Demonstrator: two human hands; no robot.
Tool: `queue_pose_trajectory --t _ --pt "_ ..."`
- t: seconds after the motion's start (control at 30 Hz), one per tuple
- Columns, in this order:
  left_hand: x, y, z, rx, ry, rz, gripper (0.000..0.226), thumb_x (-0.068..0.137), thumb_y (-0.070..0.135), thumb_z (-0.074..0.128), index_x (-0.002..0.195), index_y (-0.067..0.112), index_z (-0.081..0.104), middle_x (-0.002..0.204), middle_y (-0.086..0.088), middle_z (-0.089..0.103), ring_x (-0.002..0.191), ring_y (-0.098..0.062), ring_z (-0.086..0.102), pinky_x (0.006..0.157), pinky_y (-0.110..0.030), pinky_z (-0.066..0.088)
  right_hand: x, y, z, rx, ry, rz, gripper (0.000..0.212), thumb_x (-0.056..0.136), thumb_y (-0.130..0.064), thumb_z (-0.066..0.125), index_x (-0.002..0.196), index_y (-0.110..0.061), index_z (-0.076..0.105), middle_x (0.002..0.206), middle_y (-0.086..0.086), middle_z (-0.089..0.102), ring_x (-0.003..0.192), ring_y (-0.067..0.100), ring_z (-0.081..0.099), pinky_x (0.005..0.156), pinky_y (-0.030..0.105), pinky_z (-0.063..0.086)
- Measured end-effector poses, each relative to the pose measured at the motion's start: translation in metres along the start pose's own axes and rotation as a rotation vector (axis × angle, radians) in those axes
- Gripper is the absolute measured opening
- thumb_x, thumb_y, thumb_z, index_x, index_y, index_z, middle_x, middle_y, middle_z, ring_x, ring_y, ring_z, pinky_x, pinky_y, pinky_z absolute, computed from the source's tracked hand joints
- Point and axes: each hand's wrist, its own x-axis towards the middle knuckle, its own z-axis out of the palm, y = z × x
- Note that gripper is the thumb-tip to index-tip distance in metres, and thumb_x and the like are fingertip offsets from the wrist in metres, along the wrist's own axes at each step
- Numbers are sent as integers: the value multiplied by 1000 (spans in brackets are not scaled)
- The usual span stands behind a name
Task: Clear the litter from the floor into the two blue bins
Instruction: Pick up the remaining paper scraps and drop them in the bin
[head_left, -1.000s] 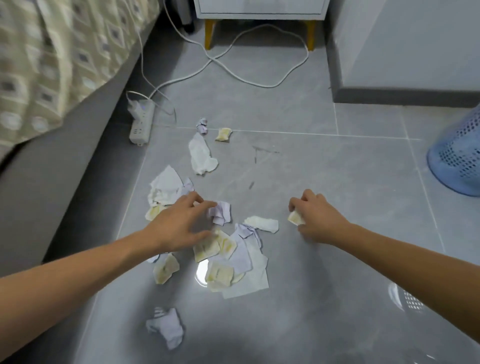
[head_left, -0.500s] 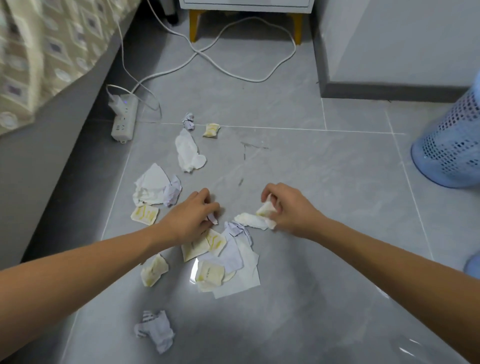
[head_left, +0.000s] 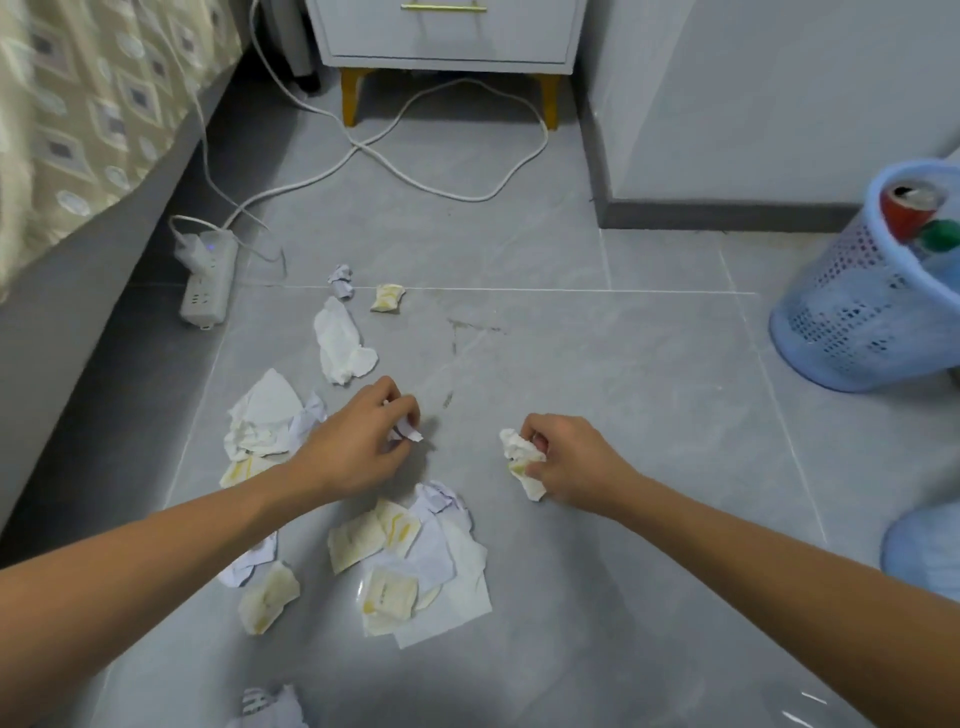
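Note:
Several crumpled white, lilac and yellow-stained paper scraps lie scattered on the grey tiled floor. My left hand grips a small lilac paper scrap just above the pile. My right hand holds a wad of white and yellow tissue to the right of the pile. A blue mesh bin stands at the right with a red can and other rubbish in it. The edge of a second blue bin shows at the lower right.
A power strip with a plugged charger lies by the bed base at left, and its white cable loops across the floor. A white nightstand with yellow legs stands at the back. More paper lies further out.
Both hands have closed on litter and lifted slightly. My right hand gathered the white tissue along with its yellow scrap and drew right. The view tilted up, showing the bin's contents.

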Motion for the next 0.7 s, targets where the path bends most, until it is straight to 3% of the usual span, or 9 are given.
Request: queue_pose_trajectory --t 0.07,0.17,0.37,0.53,0.7 --pt "28 25 -5 -24 0 51 13 89 29 61 101 31 55 99 11 41 85 -10 50 74 -39 52 -13 9 -37 95 102 46 21 82 -18 76 82 -27 57 72 -10 53 67 12 53 60 27 45" --pt "76 86 -12 -86 -34 133 10 92 32 63 100 33 57 100 11 45 80 -4 54 75 -30 50 -44 30 -99 214 270 108 18 80 -16 80 88 -18 64 71 -8 53 60 12 56 58 37 60" --pt "170 258 -18 -135 -77 444 12 92 36 64 102 32 58 101 9 48 81 1 55 71 -16 40 -148 84 -219 304 594 294 23 80 -2 80 97 -9 65 73 0 47 52 6 54 55 37 63" --pt "203 426 -4 -242 -89 662 16 91 30 67 104 26 60 101 5 49 81 4 50 69 -22 34 -270 131 -280 397 798 463 24 78 5 78 93 -9 66 75 5 47 60 16 55 54 36 61" --pt "197 552 31 -251 -172 825 19 93 35 66 108 26 61 105 3 50 84 -11 54 81 -36 49 -372 179 -294 366 796 688 26 79 3 80 99 -4 67 83 11 54 65 24 65 58 42 64"
